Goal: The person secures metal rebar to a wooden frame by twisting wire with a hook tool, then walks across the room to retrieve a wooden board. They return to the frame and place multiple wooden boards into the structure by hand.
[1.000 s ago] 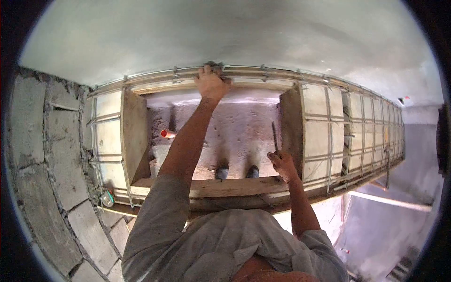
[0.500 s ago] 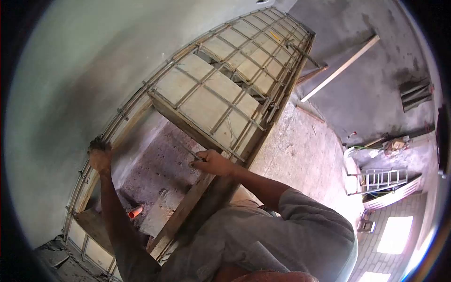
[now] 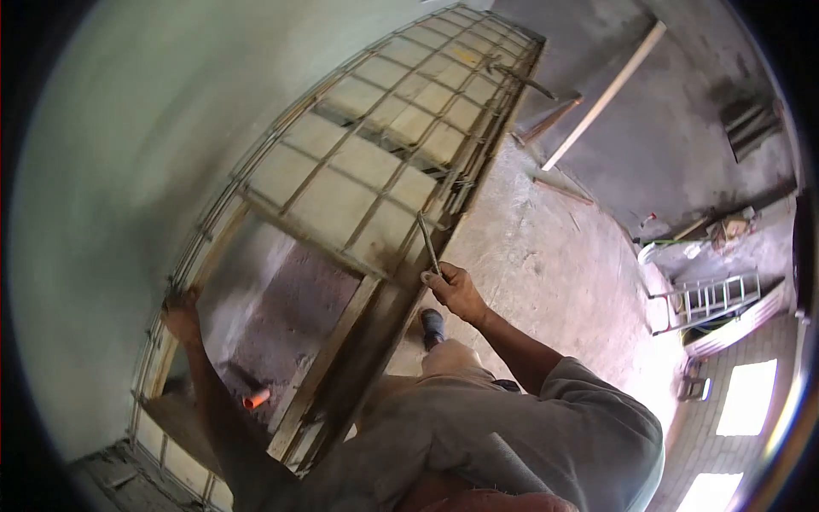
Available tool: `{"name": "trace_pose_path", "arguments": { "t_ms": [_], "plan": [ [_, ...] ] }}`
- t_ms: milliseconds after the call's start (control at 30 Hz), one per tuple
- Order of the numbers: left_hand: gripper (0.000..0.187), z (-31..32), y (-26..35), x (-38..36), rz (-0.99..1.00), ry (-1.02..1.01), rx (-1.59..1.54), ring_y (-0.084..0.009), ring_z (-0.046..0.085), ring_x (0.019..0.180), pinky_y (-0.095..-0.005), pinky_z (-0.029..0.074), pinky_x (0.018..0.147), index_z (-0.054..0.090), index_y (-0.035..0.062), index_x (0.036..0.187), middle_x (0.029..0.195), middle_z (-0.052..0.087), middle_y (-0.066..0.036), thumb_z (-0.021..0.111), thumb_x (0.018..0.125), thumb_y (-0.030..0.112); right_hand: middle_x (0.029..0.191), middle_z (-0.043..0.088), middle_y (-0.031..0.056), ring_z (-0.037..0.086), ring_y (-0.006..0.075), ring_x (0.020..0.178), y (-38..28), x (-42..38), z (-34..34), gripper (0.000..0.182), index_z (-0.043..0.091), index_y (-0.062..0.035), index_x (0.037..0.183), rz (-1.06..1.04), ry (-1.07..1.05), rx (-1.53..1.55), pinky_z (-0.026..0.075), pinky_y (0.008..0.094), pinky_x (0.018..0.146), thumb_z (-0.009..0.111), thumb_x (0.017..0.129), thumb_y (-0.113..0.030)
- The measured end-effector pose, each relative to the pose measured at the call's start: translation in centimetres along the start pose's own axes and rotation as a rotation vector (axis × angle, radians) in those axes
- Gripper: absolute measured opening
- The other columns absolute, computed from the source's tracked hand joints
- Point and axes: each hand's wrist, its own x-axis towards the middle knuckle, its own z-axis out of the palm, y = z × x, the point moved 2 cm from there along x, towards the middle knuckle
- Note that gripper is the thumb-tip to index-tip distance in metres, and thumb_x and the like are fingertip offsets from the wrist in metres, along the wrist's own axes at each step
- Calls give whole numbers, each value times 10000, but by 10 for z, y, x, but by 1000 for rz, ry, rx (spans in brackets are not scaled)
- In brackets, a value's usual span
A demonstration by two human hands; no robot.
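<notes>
My left hand [image 3: 181,317] is closed at the long steel bars [image 3: 205,226] that run along the wall edge of the formwork. A dark patch shows at its fingers, but what they hold is hidden. Over the formwork's outer edge, my right hand [image 3: 458,293] grips a slim metal rod with a bent tip [image 3: 428,243], which points up and away from me. The rod's tip is near the rebar grid [image 3: 375,189], which lies over pale boards [image 3: 341,209]. Between my hands is a rectangular opening framed by timber [image 3: 328,363].
An orange pipe end [image 3: 256,398] shows inside the opening. Past the formwork, a long board [image 3: 606,94] leans on the wall. A ladder [image 3: 712,303] lies farther right. A curved dark bar [image 3: 522,77] rests on the grid. My foot [image 3: 432,324] is on the concrete floor.
My right hand has moved right, from over the opening to the outer edge, and its rod now points more upright. My left hand stays by the wall bars. The view has shifted.
</notes>
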Motion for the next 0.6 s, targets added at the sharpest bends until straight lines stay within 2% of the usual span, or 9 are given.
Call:
{"name": "trace_pose_path", "arguments": {
  "t_ms": [67, 133, 200, 233, 300, 433, 533, 567, 600],
  "plan": [
    [487, -20, 21, -29, 14, -49, -381, -372, 616, 1060, -456, 466, 933, 651, 20, 1149, 1135, 648, -206, 623, 878, 423, 621, 452, -39, 409, 60, 577, 4, 1, -29, 315, 553, -52, 776, -13, 72, 63, 352, 265, 512, 633, 932, -314],
    [438, -6, 34, -57, -167, 45, -245, -362, 609, 1083, -424, 457, 953, 645, -7, 1160, 1160, 631, -247, 624, 901, 346, 622, 457, -37, 415, 66, 576, 19, 4, -62, 320, 556, -46, 782, -9, 136, 74, 359, 269, 511, 633, 930, -318],
    [352, -13, 71, -76, -186, 17, -369, -400, 594, 1064, -423, 446, 938, 639, -40, 1134, 1146, 633, -249, 637, 879, 202, 623, 484, -22, 446, 77, 574, 30, 7, -101, 299, 576, -38, 807, -11, 171, 51, 381, 271, 521, 630, 929, -305],
    [324, -20, 99, -84, -216, 8, -463, -373, 602, 1032, -413, 447, 922, 644, -43, 1100, 1107, 641, -237, 635, 886, 201, 631, 496, -24, 452, 71, 577, 37, 8, -122, 279, 589, -45, 828, -14, 169, 23, 386, 265, 519, 629, 929, -301],
    [299, -43, 168, -91, -212, -3, -564, -346, 609, 999, -402, 447, 907, 648, -45, 1065, 1068, 649, -226, 632, 893, 199, 669, 540, -9, 493, 75, 610, 56, 9, -173, 256, 630, -36, 900, 0, 169, -30, 422, 266, 549, 635, 923, -291],
    [268, -96, 326, -85, -138, -125, -852, -236, 579, 882, -349, 442, 829, 629, -36, 941, 921, 629, -113, 642, 906, 229, 642, 540, 17, 517, 97, 612, 105, -9, -282, 246, 629, -17, 891, -58, 342, -22, 434, 290, 561, 623, 919, -261],
    [257, -166, 482, -98, -122, -237, -1084, -153, 559, 834, -299, 433, 792, 646, 14, 915, 871, 613, -39, 650, 911, 271, 651, 541, 9, 513, 91, 615, 140, -43, -366, 254, 632, -19, 893, 10, 489, 74, 425, 279, 564, 630, 914, -273],
    [258, -175, 535, -106, -70, -160, -1238, -136, 556, 823, -290, 439, 799, 661, 49, 944, 874, 617, -30, 660, 903, 304, 658, 542, 6, 507, 91, 611, 151, -59, -391, 265, 632, -22, 889, 82, 557, 122, 424, 278, 563, 633, 912, -286],
    [258, -178, 576, -116, -25, -190, -1250, -136, 556, 823, -290, 439, 799, 661, 49, 944, 874, 617, -30, 660, 903, 304, 664, 543, 2, 502, 92, 608, 164, -78, -414, 275, 632, -25, 885, 159, 639, 171, 423, 277, 561, 636, 910, -299]
  ]
}}
